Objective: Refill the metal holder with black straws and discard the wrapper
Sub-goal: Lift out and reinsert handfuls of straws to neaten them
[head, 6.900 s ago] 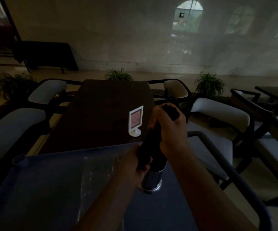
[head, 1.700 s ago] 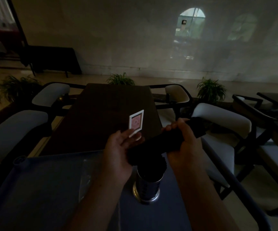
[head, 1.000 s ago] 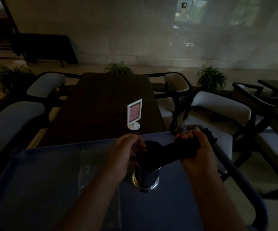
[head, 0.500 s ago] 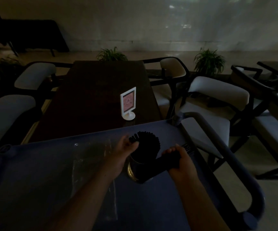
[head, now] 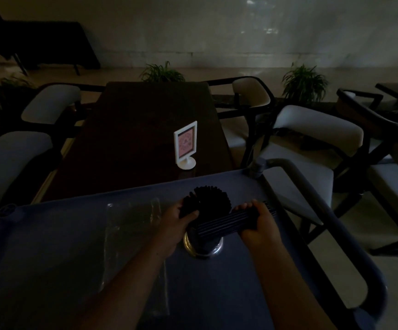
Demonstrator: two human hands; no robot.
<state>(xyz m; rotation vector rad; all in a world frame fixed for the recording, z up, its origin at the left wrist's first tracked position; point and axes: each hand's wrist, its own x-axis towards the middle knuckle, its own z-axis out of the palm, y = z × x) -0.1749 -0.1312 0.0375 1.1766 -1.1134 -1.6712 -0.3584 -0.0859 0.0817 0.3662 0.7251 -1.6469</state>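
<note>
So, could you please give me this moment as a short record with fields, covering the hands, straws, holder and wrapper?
Setting: dim dining room; blue cart beside a dark table
Metal holder: upright on the cart, holding fanned-out standing straws
Left hand: grips the standing straws at their left side
Right hand: grips a straw bundle lying sideways across the holder's front
Wrapper: clear, flat on the cart, left of the holder; not yet discarded
Also: white sign stand on the table
</note>
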